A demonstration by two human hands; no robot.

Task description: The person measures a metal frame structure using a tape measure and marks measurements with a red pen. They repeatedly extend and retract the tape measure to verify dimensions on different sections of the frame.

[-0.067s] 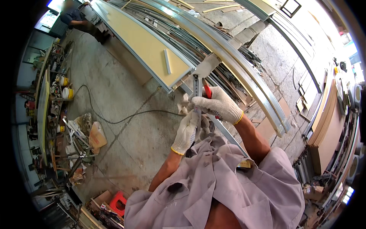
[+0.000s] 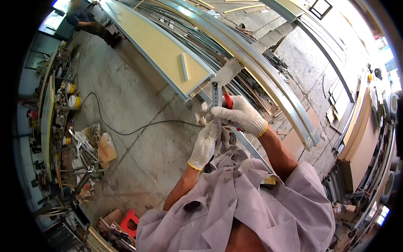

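Observation:
Both my hands wear off-white knitted gloves with yellow cuffs. They meet on a narrow grey measuring strip (image 2: 215,100) with dark marks, standing almost lengthwise in front of me. My left hand (image 2: 205,145) is closed round its lower part. My right hand (image 2: 244,115) is closed too, its thumb and fingers on the strip's side. A red pen-like marker (image 2: 228,99) with a dark tip sticks up from my right fingers. Below my hands a long pale metal bar (image 2: 254,150) slants down toward my right side. My gloves hide where strip and bar meet.
Ahead lies a long cream panel (image 2: 163,54) with a metal edge, a short metal piece (image 2: 184,67) on it. Long metal channels (image 2: 268,75) curve away on the right. A black cable (image 2: 138,128) crosses the floor. A person (image 2: 88,25) stands far left. Scraps (image 2: 86,151) lie left.

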